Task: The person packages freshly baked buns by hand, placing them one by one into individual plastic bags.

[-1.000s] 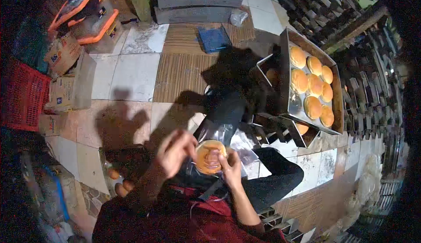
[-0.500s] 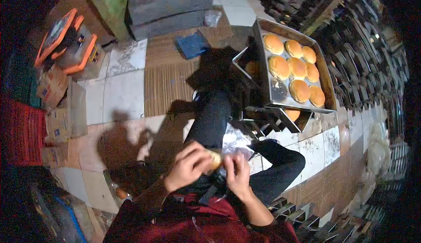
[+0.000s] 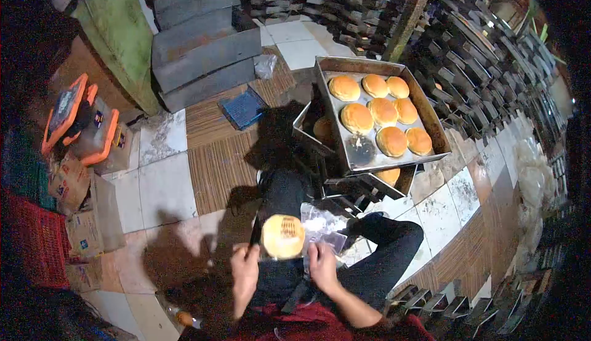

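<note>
A round pale-golden bun (image 3: 282, 237) with dark printed marks over it lies above my lap, seemingly inside a clear plastic bag. My left hand (image 3: 244, 274) pinches at the lower left edge of this bagged bun, thumb uppermost. To the right, my right hand (image 3: 324, 269) is closed, its fingers pressed on clear plastic beside the bun. Shiny clear plastic bags (image 3: 317, 223) lie on my lap just above the right hand. Whether the right fingers grip the bun's bag or a separate one is hard to make out.
A metal tray (image 3: 386, 162) of golden buns (image 3: 382, 112) rests on stacked trays ahead to the right. A blue basket (image 3: 244, 108) lies on the floor. Orange-lidded boxes (image 3: 101, 133) and a red crate (image 3: 37, 242) stand left. Many dark trays (image 3: 474, 76) are stacked behind.
The bun, blurred between both hands before, now lies flat and face up. My hands have moved apart and lower. The view has tilted, so the tray appears lower and further left.
</note>
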Available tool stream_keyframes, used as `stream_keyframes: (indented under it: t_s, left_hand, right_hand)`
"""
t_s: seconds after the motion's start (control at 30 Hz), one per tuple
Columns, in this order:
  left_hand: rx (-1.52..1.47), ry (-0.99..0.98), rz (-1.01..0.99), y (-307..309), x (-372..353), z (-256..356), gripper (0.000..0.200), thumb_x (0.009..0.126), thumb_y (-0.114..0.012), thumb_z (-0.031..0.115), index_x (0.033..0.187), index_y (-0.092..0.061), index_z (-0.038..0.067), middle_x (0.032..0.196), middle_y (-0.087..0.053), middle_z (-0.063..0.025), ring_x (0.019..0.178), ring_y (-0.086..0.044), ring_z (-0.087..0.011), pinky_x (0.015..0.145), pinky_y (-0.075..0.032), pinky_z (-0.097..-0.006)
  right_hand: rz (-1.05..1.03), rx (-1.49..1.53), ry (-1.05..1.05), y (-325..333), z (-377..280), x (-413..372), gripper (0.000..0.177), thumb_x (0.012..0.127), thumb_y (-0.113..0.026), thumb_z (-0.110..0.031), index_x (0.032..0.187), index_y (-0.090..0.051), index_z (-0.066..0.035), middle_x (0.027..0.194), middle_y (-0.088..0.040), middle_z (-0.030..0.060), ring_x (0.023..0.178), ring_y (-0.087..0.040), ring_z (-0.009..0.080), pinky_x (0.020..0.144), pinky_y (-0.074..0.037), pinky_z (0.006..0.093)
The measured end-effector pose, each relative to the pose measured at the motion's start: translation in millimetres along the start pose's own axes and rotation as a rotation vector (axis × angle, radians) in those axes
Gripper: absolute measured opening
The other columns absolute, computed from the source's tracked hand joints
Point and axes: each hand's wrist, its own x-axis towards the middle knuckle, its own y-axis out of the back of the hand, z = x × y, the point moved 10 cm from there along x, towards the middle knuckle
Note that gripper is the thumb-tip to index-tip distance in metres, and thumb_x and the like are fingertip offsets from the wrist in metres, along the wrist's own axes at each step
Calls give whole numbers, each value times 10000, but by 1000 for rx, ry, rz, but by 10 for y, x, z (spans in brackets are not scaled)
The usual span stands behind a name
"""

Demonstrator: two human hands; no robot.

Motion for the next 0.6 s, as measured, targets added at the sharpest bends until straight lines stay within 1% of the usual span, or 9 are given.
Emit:
stream_keyframes:
  t_s: [0.03,0.07,0.13,0.2,0.27,0.3,0.37,0.47,0.6]
  left_hand:
    - [-80,130,-47,-35,-43,-295,205,821,-566,127,640,-540,36,606,-483,12,575,-426,-74,545,-330,-249]
    - [-222,242,-20,-18,-115,-545,188,814,-587,147,664,-571,34,619,-511,5,567,-435,-81,544,-336,-253]
    - [-474,411,-20,-73,-264,-545,159,809,-586,164,711,-595,39,654,-545,5,608,-463,-83,575,-336,-237]
    - [-508,465,60,-29,-341,-270,150,814,-573,191,781,-615,51,739,-579,8,705,-486,-77,627,-334,-220]
    - [-552,73,95,105,-269,403,196,831,-535,199,934,-599,45,882,-583,3,800,-475,-68,678,-332,-225]
    - [-530,-34,157,216,-244,536,187,834,-529,185,937,-594,43,887,-581,-2,802,-477,-74,680,-331,-220]
    - [-488,-189,251,413,-195,563,147,837,-518,134,934,-586,47,889,-573,-13,805,-489,-91,683,-344,-214]
    - [-482,-37,151,269,-160,254,133,838,-509,95,938,-583,49,892,-570,-15,798,-502,-97,693,-366,-223]
    - [-547,62,-61,-161,-211,70,142,857,-517,99,990,-541,54,919,-538,-13,843,-500,-103,719,-402,-249]
  right_hand:
    - [33,-67,87,76,-151,-100,174,792,-590,-118,924,-534,-19,910,-544,205,811,-533,315,688,-411,396]
    - [185,-134,323,280,-491,-237,356,746,-645,-156,1059,-495,-78,1005,-515,153,897,-501,320,779,-385,408]
    - [80,-280,563,325,-1330,-284,465,710,-670,-189,1120,-471,-97,1005,-511,123,909,-492,325,817,-365,439]
    - [-132,-369,722,-95,-1264,-262,626,660,-721,-153,1166,-371,-38,1078,-486,190,976,-476,348,828,-377,417]
    - [-366,-243,277,-280,-667,379,708,661,-731,-139,1225,-316,-28,1078,-463,170,995,-480,312,860,-402,363]
    - [-185,90,295,73,-749,644,690,680,-730,-133,1219,-314,-24,1089,-441,148,999,-477,272,844,-417,347]
    - [33,139,312,879,-1150,1032,719,703,-729,-230,1225,-300,14,1159,-444,185,1039,-487,274,874,-411,368]
    - [193,254,436,1797,-1470,1503,609,741,-695,-271,1181,-384,13,1043,-538,157,953,-534,232,843,-420,327]
    - [159,196,204,1995,-1260,2057,385,790,-636,-252,1015,-501,31,895,-591,145,825,-565,213,742,-440,298]
